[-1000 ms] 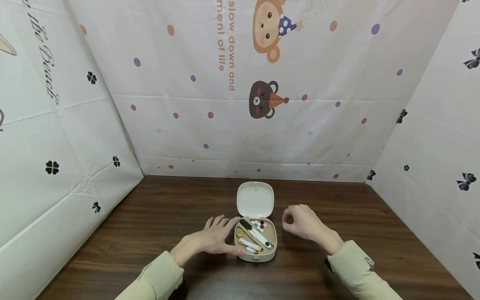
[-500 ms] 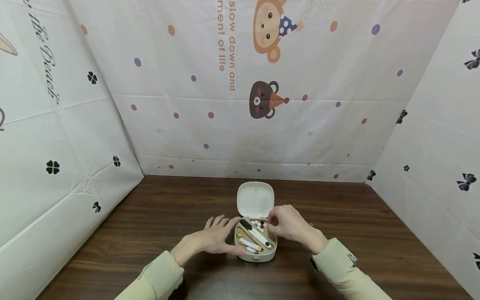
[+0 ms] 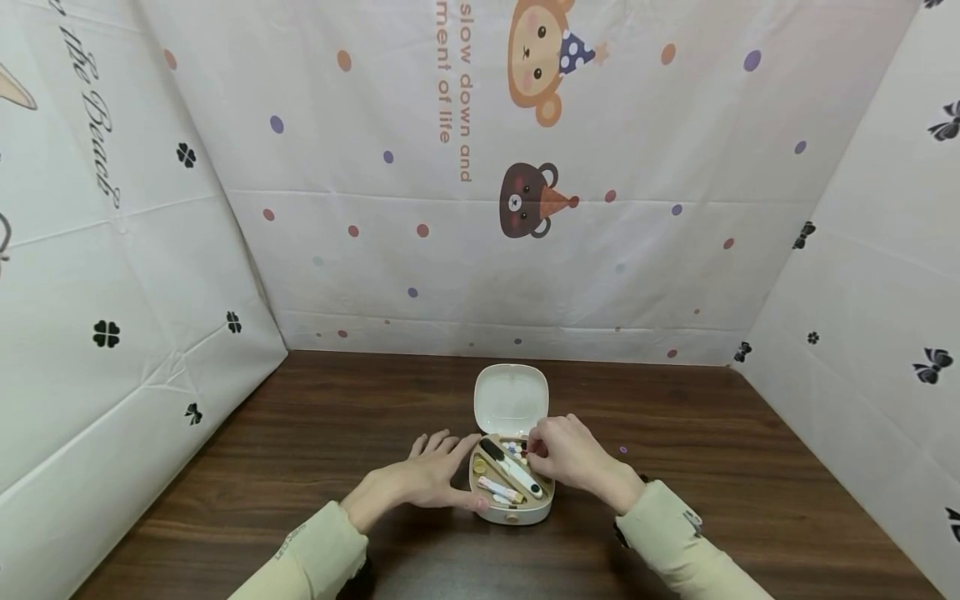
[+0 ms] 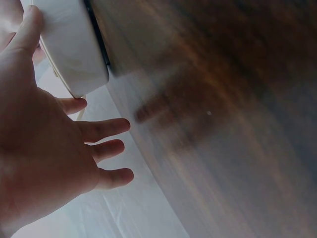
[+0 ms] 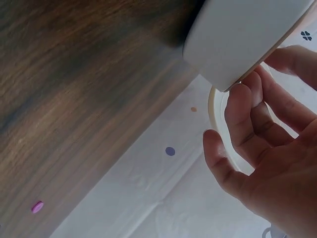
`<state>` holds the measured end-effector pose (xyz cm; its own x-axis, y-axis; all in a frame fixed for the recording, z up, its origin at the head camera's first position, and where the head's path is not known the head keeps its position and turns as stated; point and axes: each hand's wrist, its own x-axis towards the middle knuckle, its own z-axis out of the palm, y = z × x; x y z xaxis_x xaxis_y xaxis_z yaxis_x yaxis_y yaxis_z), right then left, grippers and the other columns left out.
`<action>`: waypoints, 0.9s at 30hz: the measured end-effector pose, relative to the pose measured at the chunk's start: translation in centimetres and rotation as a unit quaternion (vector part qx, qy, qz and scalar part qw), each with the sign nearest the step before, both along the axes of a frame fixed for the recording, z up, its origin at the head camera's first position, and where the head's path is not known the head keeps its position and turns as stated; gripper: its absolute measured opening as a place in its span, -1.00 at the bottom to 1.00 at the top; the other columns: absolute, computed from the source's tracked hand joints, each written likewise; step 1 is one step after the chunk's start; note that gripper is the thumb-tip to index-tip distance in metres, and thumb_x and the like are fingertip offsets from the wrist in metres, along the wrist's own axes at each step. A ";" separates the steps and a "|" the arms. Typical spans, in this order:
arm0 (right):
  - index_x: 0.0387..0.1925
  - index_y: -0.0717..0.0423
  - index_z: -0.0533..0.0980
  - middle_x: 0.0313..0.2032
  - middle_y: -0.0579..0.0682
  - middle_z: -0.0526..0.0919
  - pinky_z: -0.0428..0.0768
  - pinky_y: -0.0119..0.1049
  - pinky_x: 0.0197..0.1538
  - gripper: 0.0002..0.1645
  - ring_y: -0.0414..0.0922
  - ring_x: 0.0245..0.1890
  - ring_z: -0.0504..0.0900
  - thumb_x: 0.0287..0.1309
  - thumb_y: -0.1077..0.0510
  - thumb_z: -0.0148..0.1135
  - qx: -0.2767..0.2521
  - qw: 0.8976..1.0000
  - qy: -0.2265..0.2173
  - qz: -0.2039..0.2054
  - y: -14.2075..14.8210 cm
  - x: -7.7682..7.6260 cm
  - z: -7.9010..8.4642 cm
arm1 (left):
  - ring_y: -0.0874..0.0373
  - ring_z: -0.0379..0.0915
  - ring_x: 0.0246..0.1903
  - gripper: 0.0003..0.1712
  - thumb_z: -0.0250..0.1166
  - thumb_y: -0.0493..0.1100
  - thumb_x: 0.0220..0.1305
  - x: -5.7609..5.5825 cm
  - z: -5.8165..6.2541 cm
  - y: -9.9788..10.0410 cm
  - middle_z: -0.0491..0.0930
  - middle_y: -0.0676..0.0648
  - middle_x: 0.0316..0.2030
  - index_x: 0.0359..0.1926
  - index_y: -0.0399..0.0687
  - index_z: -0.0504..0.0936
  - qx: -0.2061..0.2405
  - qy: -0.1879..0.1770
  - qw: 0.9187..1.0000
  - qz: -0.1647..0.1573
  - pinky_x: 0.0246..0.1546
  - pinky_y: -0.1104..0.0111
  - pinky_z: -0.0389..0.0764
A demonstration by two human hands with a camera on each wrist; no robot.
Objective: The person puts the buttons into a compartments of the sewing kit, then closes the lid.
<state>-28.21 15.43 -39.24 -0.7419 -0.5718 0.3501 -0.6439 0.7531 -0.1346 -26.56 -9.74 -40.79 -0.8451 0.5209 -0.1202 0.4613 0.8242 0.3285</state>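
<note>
White case [image 3: 512, 517] sits on bench btwn the two hands, just R of L hand [image 3: 423, 477] & under fingertips of R hand [image 3: 568, 452]. Its lid [image 3: 511, 400] stands back beyond both hands. Inside, nearest R fingertips: small multicolored beads [image 3: 512, 449]; white pen-like tool w/ black end [image 3: 512, 468] lies diag. btwn the hands; labeled vial [image 3: 495, 487] & yellow round pc. [image 3: 478, 467] are nearer L hand.

L hand: fingers spread, thumb & index touching case's L side, other 3 clear of it. R hand: fingers curled in at case's R edge; can't tell if they pinch anything. Hands themselves are apart.

One purple-pink bead [image 5: 37, 207] lies on the bench [image 3: 375, 400], R of R hand. Patterned white cloth [image 3: 375, 275] hangs past the hands; light sleeves [image 3: 322, 550] cover both forearms.
</note>
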 end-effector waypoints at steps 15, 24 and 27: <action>-0.45 -0.09 0.74 -0.55 -0.26 0.55 0.21 -0.43 -0.39 -0.75 -0.42 -0.60 0.27 -0.10 0.30 0.28 0.009 1.000 -0.002 0.018 0.9 0.9 0.0 | -0.23 -0.05 0.45 0.19 0.19 0.56 0.00 0.1 0.0 0.0 0.24 -0.22 0.37 0.50 0.16 -0.04 0.001 -0.006 1.000 0.005 0.37 -0.23 -0.02; -0.44 0.00 0.70 -0.57 -0.24 0.52 0.32 -0.43 -0.42 -0.81 -0.41 -0.59 0.32 -0.10 0.32 0.28 -0.028 0.999 0.008 0.015 1.8 0.7 0.1 | -0.23 -0.04 0.44 0.18 0.20 0.55 -0.01 0.1 0.1 0.1 0.25 -0.21 0.37 0.50 0.16 -0.03 0.000 -0.003 1.000 0.005 0.36 -0.22 -0.01; -0.46 0.03 0.67 -0.60 -0.23 0.48 0.35 -0.44 -0.45 -0.86 -0.38 -0.59 0.33 -0.11 0.31 0.31 -0.038 0.999 0.020 -0.014 3.1 0.3 0.1 | -0.23 -0.04 0.44 0.18 0.21 0.55 0.00 0.2 0.1 0.0 0.25 -0.22 0.37 0.50 0.15 -0.03 0.001 -0.004 1.000 0.004 0.36 -0.23 -0.01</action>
<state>-27.94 18.51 -39.13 -0.7417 -0.5220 0.4212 -0.6291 0.7592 -0.1668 -26.41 -9.71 -40.70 -0.8488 0.5136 -0.1252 0.4516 0.8276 0.3334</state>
